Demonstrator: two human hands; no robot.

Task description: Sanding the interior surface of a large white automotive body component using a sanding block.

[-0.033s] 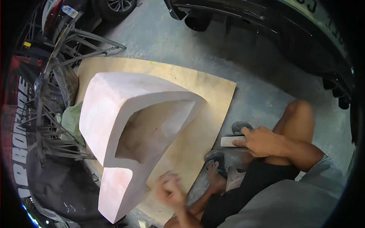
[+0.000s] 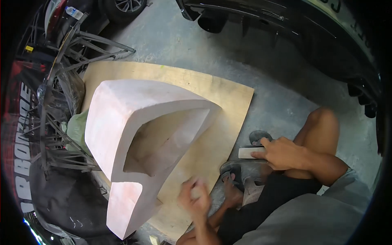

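My right hand (image 2: 281, 153) is closed around a pale, flat rectangular block (image 2: 250, 153), which looks like a sanding block, beside my bent right knee. Lower in the picture, my left hand (image 2: 195, 199) hovers above the plywood near the panel, blurred by motion. Its fingers are loosely curved, with a gap between them and the thumb and nothing seen in it. To its left rests a large, angular body panel (image 2: 112, 108), whitish with pinkish patches and a deep hollow opening facing me. Neither hand touches the panel.
The panel lies on a plywood sheet (image 2: 228, 96) on the grey concrete floor. Metal stands (image 2: 98, 45) and a black covered bundle (image 2: 65, 200) crowd the left. A dark car bumper (image 2: 261, 20) overhangs the top right, and a wheel (image 2: 124, 8) shows at the top.
My left hand has shifted slightly to the right and up, its fingers parting from the thumb. My right hand keeps hold of the block in nearly the same place.
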